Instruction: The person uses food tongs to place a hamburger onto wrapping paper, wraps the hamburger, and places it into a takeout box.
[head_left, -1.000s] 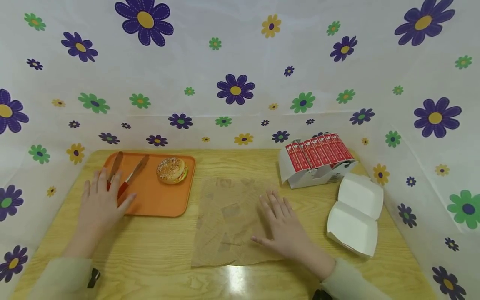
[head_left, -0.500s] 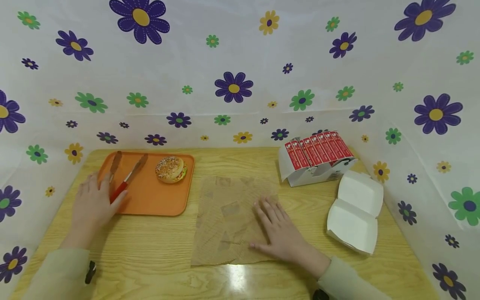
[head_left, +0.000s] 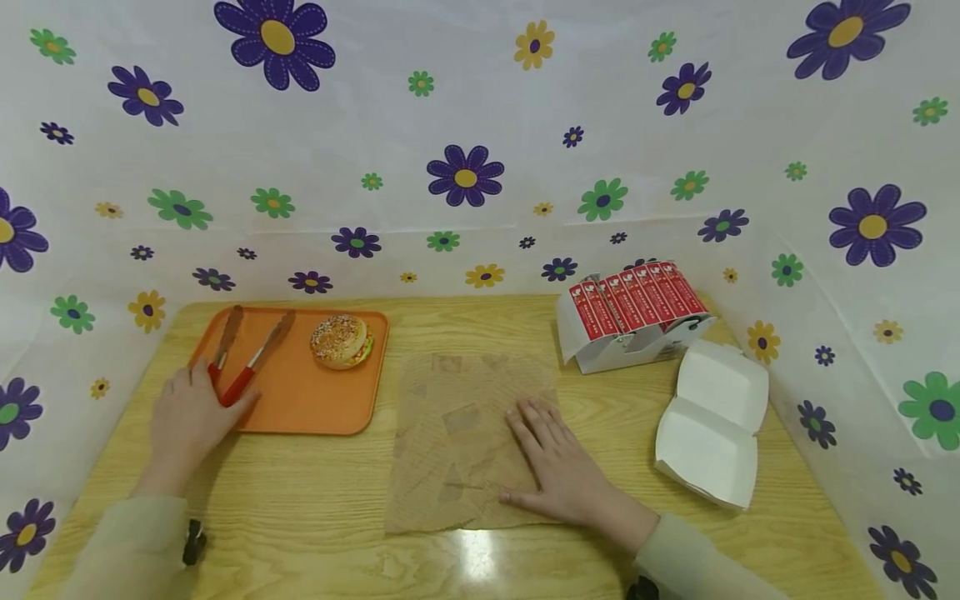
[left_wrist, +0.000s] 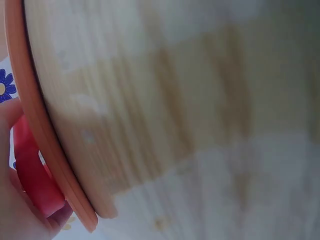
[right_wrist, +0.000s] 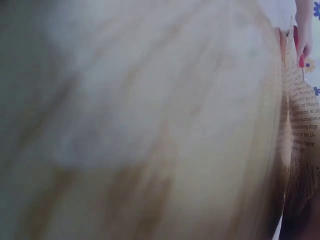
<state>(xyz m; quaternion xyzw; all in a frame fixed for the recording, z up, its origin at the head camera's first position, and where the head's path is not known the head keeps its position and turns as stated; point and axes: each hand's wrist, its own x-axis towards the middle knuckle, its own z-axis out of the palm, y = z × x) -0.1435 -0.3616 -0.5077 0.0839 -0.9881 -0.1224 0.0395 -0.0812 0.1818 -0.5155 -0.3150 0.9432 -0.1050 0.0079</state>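
Note:
Red-handled food tongs (head_left: 243,380) with brownish tips lie spread on the orange tray (head_left: 315,412), tips pointing away. My left hand (head_left: 186,421) is at the tray's near left corner, thumb and curled fingers around the red handles. In the left wrist view, the fingers (left_wrist: 10,195) hold the red handle (left_wrist: 35,175) just above the tray edge. A seeded burger (head_left: 341,341) sits at the tray's far right. My right hand (head_left: 562,471) rests with spread fingers on the right part of a brown printed paper sheet (head_left: 457,450).
Behind the right hand stands a white carton (head_left: 630,357) holding several red-and-white folded boxes (head_left: 637,298). An unfolded white burger box (head_left: 708,454) lies at the right. A flowered cloth (head_left: 337,150) walls in the wooden table (head_left: 315,508) at the back and sides.
My left hand has drawn back from spread fingers over the tray, and its fingers have curled around the tongs' handles. The right hand has slid slightly toward me on the paper.

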